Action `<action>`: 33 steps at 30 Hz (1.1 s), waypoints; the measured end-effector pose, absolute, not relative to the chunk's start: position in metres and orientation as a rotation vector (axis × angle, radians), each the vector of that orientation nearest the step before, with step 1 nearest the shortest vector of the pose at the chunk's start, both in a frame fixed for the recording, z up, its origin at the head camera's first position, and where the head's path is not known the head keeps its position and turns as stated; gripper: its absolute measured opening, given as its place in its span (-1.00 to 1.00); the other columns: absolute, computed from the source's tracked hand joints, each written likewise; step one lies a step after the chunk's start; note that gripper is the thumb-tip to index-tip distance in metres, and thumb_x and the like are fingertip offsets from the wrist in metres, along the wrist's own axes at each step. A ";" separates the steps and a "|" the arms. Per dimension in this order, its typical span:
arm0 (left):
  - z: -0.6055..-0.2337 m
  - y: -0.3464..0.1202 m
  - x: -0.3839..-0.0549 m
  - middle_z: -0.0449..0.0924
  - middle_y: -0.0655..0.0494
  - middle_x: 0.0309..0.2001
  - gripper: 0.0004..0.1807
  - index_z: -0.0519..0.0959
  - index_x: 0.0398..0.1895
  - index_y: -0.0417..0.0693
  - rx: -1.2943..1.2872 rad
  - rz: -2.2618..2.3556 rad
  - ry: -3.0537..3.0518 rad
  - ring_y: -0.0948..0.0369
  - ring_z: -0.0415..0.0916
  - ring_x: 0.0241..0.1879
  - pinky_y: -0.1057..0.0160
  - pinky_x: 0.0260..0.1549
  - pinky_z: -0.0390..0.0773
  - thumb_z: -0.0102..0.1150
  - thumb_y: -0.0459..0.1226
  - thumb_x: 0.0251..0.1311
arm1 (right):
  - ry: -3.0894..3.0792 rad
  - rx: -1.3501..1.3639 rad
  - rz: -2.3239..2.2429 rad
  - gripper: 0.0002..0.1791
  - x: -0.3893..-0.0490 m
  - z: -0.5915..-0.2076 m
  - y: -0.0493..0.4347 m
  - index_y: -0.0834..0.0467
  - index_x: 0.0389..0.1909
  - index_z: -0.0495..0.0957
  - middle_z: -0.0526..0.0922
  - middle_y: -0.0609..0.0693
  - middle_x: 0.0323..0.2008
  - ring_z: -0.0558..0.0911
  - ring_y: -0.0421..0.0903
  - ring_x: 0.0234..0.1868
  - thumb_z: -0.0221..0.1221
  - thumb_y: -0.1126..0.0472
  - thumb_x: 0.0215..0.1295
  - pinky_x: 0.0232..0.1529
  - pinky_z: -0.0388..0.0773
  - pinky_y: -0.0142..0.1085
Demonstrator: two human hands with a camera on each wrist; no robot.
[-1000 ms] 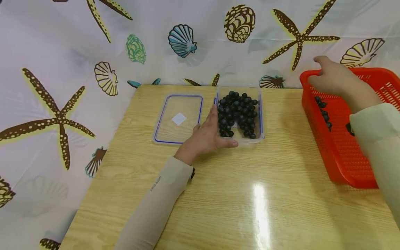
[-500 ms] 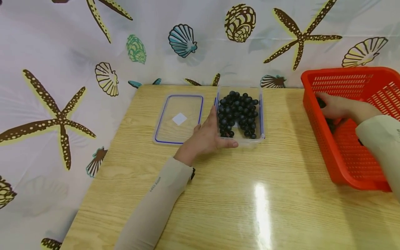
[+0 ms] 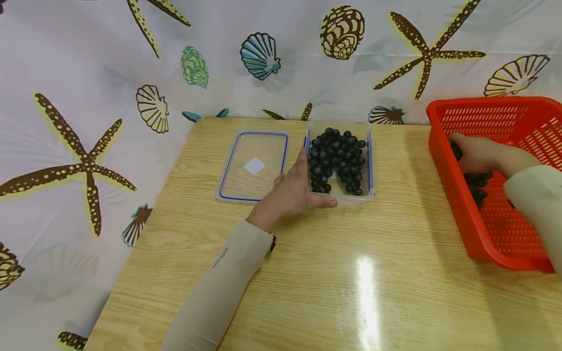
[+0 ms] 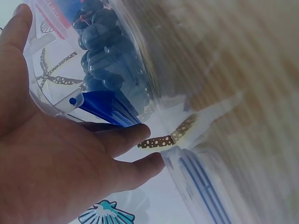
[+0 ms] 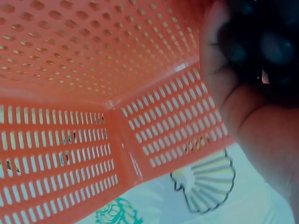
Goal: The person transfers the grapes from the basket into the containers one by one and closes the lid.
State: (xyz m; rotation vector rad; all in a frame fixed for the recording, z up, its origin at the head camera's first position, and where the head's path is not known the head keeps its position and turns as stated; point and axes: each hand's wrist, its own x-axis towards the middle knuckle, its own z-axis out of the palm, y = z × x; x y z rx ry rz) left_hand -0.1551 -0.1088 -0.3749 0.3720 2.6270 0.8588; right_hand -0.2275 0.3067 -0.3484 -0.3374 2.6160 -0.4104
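Note:
My left hand (image 3: 287,195) rests against the near left corner of a clear plastic food container (image 3: 351,199). Its thumb lies along the front wall, and its fingers stretch along the left side. Dark grapes (image 3: 335,158) fill most of this container, with a bare patch at the front. In the left wrist view, the extended fingers touch the wall beside a blue clip (image 4: 110,107). Inside the red basket (image 3: 448,190), my right hand (image 3: 478,152) grips a bunch of grapes (image 5: 275,46). Its fingers curl round them in the right wrist view; part of the bunch (image 3: 478,187) hangs below the hand.
The container's lid (image 3: 270,183), clear with a blue seal and a white label, lies flat to the left. The basket has raised slotted sides and stands at the table's right. A shell-patterned cloth (image 3: 298,73) hangs behind the wooden table (image 3: 307,282).
My right hand has dropped from above the basket's rim into it and taken hold of the grapes, which have shifted from the left wall. The left hand has stayed on the container.

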 end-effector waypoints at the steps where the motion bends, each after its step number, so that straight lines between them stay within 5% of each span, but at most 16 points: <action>1: -0.375 -0.109 -0.155 -0.37 -0.05 0.62 0.56 -0.69 0.55 0.07 0.369 0.858 2.626 0.07 -0.23 0.57 -0.21 0.42 -0.29 0.37 0.37 -0.02 | 2.630 -0.319 -0.421 -0.33 -0.227 -0.345 0.308 0.38 0.24 0.17 0.52 0.41 -0.12 0.55 0.24 -0.26 0.29 0.24 0.26 -0.32 0.52 0.08; 9: -0.373 -0.107 -0.154 -0.37 -0.04 0.62 0.55 -0.68 0.55 0.05 0.344 0.828 2.631 0.08 -0.22 0.57 -0.21 0.42 -0.28 0.36 0.37 -0.02 | 2.702 -0.147 -0.446 -0.12 -0.228 -0.309 0.315 0.45 0.41 -0.04 0.33 0.57 0.12 0.40 0.48 0.05 0.26 0.19 0.28 0.09 0.33 0.39; 16: -0.372 -0.107 -0.154 -0.34 -0.04 0.62 0.55 -0.66 0.56 0.03 0.338 0.809 2.638 0.08 -0.24 0.57 -0.21 0.43 -0.31 0.35 0.38 -0.02 | 2.821 0.007 -0.490 -0.03 -0.219 -0.285 0.307 0.43 0.50 -0.17 0.28 0.60 0.13 0.42 0.51 0.00 0.21 0.13 0.32 0.04 0.38 0.39; 23: -0.374 -0.107 -0.155 -0.30 -0.06 0.62 0.55 -0.63 0.57 -0.01 0.343 0.784 2.662 0.07 -0.25 0.58 -0.21 0.42 -0.33 0.34 0.40 -0.04 | 2.968 -0.004 -0.662 -0.17 -0.211 -0.269 0.296 0.40 0.45 -0.02 0.27 0.62 0.15 0.43 0.52 -0.03 0.18 0.14 0.34 -0.09 0.45 0.36; 33: -0.376 -0.107 -0.156 -0.28 -0.10 0.62 0.56 -0.63 0.57 -0.01 0.363 0.791 2.667 0.04 -0.22 0.57 -0.25 0.41 -0.29 0.35 0.39 -0.03 | 2.996 -0.011 -0.935 -0.16 -0.200 -0.251 0.268 0.30 0.51 -0.02 0.24 0.52 0.30 0.39 0.46 0.12 0.15 0.09 0.38 0.07 0.38 0.37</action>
